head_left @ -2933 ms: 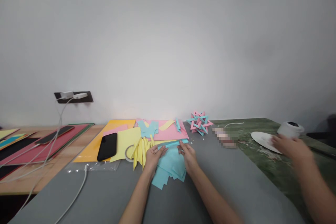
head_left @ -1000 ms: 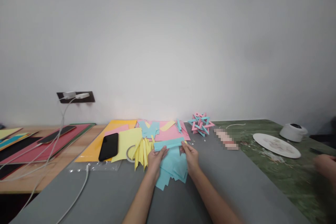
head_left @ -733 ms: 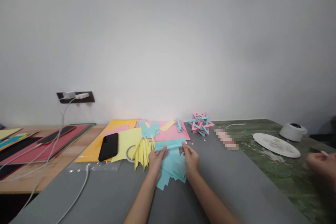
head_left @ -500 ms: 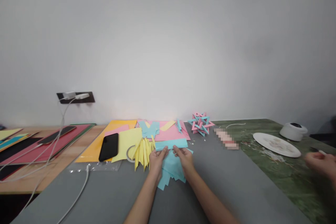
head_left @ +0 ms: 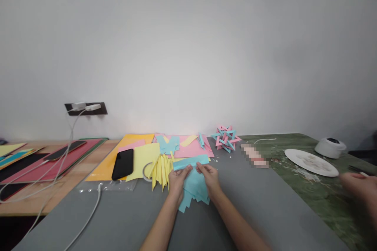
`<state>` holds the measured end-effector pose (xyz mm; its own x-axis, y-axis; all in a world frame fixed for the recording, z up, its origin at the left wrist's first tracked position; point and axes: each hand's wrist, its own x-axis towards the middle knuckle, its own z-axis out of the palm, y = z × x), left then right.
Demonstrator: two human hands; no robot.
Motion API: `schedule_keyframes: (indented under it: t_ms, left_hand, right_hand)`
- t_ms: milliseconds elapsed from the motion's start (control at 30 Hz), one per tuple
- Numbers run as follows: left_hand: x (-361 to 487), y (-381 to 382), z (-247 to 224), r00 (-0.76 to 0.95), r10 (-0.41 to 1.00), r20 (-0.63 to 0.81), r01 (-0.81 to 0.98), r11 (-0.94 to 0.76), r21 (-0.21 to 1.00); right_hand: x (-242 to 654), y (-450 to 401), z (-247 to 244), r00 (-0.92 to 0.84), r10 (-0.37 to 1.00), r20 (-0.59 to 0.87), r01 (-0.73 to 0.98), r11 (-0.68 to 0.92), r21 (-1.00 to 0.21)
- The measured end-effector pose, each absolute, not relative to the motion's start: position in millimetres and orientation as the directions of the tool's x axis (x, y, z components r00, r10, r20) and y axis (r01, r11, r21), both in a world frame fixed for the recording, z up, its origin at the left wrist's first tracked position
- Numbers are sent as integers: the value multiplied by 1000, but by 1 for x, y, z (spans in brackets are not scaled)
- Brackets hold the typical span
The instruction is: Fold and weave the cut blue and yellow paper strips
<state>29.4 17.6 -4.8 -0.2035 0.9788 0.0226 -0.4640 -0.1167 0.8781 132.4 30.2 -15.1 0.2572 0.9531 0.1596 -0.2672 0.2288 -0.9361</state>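
Observation:
A light blue paper strip is stretched between my two hands, tilted up at its right end. My left hand pinches its lower edge between thumb and finger, left of the middle. On the other side, my right hand pinches it the same way. Below the strip, a loose fan of blue paper strips lies on the grey mat, partly covered by my hands. Folded yellow paper pieces stand in a bunch beside my left hand, with a roll of tape partly behind them.
A black phone lies on coloured sheets at left. Near the wall sits a pink-and-blue paper star ball. White cables cross the left side. At right are a white plate with scraps and another person's hand.
The blue strip has gone from nearly level to slanted, its left end lower. My hands have shifted slightly. The other person's hand at right has moved a little left.

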Motion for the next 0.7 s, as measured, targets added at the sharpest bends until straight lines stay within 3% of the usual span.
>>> schedule_keyframes:
  t_ms: [500,700]
  left_hand:
    - [24,22,-5,-44,999,-30,-484,6,875]
    - [22,24,-8,-107,994,-33,-484,-24,875]
  right_hand:
    - [145,43,-29,367,921,133,-319,259,-912]
    - [144,46,-34,374,921,110,-356,252,-900]
